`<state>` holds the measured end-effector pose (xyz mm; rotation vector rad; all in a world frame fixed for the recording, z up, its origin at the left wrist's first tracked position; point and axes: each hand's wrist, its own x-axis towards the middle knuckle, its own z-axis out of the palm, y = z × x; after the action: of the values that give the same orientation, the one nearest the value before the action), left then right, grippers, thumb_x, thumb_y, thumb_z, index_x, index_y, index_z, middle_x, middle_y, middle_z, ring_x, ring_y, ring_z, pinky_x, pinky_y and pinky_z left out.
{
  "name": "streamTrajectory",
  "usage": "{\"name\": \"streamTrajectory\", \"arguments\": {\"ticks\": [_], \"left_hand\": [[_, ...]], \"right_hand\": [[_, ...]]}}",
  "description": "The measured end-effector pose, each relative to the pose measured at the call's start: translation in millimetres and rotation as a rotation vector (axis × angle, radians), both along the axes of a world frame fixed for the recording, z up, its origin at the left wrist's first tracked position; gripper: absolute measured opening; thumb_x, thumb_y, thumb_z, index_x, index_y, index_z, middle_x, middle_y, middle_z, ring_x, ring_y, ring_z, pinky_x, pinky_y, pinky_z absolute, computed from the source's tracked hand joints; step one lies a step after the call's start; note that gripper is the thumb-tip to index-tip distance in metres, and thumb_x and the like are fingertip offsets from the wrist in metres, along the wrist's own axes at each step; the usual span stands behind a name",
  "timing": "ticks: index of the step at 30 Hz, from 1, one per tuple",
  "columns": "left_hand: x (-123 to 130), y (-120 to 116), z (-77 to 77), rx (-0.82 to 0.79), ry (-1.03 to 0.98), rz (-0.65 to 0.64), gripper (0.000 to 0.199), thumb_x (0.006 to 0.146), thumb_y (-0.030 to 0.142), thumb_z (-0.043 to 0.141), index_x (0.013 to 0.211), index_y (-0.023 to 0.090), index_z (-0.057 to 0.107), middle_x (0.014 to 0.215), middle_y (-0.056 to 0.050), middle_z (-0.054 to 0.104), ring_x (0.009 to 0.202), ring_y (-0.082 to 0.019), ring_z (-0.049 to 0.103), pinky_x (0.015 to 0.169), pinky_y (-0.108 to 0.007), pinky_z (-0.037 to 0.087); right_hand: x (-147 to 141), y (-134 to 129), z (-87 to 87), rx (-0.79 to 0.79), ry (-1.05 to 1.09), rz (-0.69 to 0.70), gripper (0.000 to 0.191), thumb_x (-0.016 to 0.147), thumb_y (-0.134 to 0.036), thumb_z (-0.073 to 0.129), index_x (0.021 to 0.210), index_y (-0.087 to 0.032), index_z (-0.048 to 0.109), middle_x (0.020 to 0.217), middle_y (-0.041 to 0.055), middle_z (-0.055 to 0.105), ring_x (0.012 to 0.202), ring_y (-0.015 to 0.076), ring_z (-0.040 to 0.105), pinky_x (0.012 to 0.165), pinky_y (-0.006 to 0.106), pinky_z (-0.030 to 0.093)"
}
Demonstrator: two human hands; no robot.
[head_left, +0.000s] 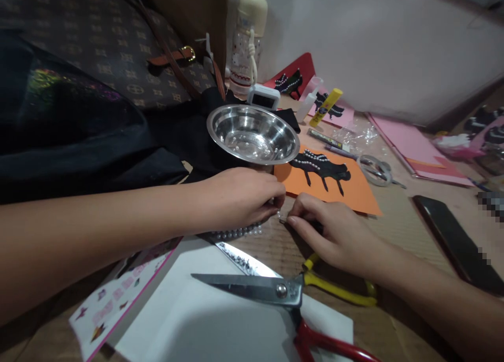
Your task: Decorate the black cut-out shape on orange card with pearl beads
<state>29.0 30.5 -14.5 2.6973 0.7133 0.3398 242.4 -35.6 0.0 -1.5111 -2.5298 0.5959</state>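
Note:
In the head view my left hand (pixel 248 197) is closed near the middle, just in front of a shiny metal bowl (pixel 254 136); its fingertips pinch something too small to name. My right hand (pixel 331 223) faces it, thumb and forefinger closed on a thin dark tool whose tip points at the left fingertips. Strings of pearl-like beads (pixel 240 231) lie partly under my left hand. Behind my right hand, an orange card (pixel 362 191) bears a black cut-out (pixel 326 168) with rows of beads. Large scissors (pixel 252 288) with red and yellow handles lie open in front of both hands.
White paper (pixel 220 330) lies under the scissors. A black phone (pixel 452 241) is at the right. Farther back stand a bottle (pixel 246 47), a small white device (pixel 263 97) and a yellow glue stick (pixel 326 107). Pink cards (pixel 409 141) and clear tape (pixel 374 170) lie right. Dark fabric covers the left.

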Motion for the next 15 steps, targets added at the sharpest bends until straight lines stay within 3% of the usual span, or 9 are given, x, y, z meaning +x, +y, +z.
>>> {"name": "streamTrajectory", "arguments": {"ticks": [15], "left_hand": [[0.1, -0.1, -1.1, -0.007, -0.007, -0.005, 0.01, 0.091, 0.023, 0.059, 0.091, 0.019, 0.068, 0.086, -0.001, 0.067, 0.078, -0.018, 0.063, 0.064, -0.027, 0.038]], "right_hand": [[-4.4, -3.2, -0.4, 0.048, -0.07, 0.023, 0.009, 0.1, -0.025, 0.045, 0.094, -0.023, 0.052, 0.07, -0.0016, 0.063, 0.057, 0.0155, 0.059, 0.057, 0.027, 0.037]]}}
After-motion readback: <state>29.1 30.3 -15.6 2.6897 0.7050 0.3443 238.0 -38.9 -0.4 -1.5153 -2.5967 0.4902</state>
